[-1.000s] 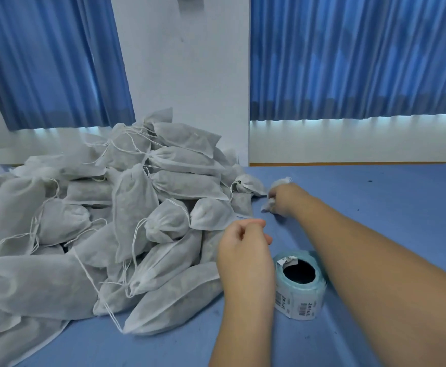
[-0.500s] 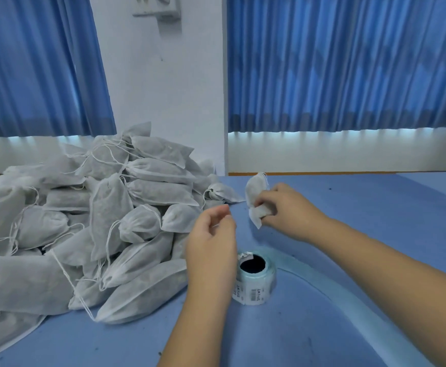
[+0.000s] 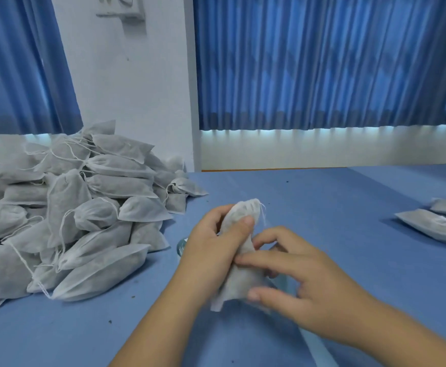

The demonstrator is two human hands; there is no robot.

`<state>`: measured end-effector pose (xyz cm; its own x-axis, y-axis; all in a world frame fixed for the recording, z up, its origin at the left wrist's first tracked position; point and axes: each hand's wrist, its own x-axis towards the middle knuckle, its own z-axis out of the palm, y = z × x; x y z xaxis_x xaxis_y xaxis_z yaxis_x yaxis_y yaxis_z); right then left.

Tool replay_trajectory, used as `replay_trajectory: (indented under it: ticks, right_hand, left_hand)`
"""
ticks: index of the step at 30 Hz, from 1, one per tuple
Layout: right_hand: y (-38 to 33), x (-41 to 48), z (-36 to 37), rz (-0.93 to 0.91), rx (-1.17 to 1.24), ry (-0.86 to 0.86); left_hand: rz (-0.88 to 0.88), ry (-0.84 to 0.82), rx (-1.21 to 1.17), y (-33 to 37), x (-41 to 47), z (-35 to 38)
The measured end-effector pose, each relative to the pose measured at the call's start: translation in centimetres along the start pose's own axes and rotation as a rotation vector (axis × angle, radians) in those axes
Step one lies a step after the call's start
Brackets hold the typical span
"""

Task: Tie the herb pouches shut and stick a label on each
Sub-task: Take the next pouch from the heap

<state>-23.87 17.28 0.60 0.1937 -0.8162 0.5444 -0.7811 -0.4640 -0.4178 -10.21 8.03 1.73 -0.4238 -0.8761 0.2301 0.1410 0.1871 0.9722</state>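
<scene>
A small white herb pouch (image 3: 239,276) stands nearly upright between both hands above the blue table, its gathered mouth and loose string at the top. My left hand (image 3: 211,250) grips its left side, thumb across the upper front. My right hand (image 3: 298,276) touches the pouch's right side with spread fingers, the index fingertip on its middle and the thumb near its bottom. Only a sliver of the label roll (image 3: 181,245) shows behind my left hand. A strip of pale backing tape (image 3: 319,348) trails toward the lower right.
A big heap of white drawstring pouches (image 3: 78,213) fills the left of the blue table (image 3: 335,207). A few flat pouches (image 3: 436,226) lie at the right edge. Blue curtains and a white wall stand behind.
The right hand brought the pouch from near the heap toward me. Both hands now hold it upright in front of the label roll, which is mostly hidden. The camera tilted up.
</scene>
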Motion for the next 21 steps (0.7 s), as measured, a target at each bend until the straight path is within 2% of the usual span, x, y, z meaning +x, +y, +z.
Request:
replay_trajectory:
  ticks: [2,5,6,8,11,13,17,21]
  right_hand:
    - [0.0,-0.5,-0.5,0.056,0.189,0.178]
    - [0.3,-0.3,-1.3,0.242,0.34,0.425]
    - [0.4,-0.2,-1.6,0.314,0.409,0.428]
    - [0.5,0.0,-2.0,0.445,0.529,0.325]
    - [0.6,-0.3,-1.9,0.507,0.502,0.18]
    - [0.8,-0.3,-2.0,0.531,0.472,0.206]
    - [0.8,-0.3,-3.1,0.612,0.61,0.237]
    - [0.6,-0.4,-3.6,0.576,0.701,0.186]
  left_hand:
    - [-0.006,-0.028,0.021,0.0,-0.3,0.1]
    - [-0.013,-0.115,0.101,0.2,-0.7,0.2]
    - [-0.002,-0.143,0.151,0.3,-0.8,0.4]
    - [0.032,-0.166,0.232,0.2,-1.0,1.0]
    - [0.085,-0.151,0.277,0.1,-1.3,1.8]
    - [0.132,-0.115,0.321,0.1,-1.5,2.0]
    - [0.294,-0.035,0.543,0.5,-1.6,1.6]
    - [0.449,-0.106,0.877,0.5,-1.3,0.9]
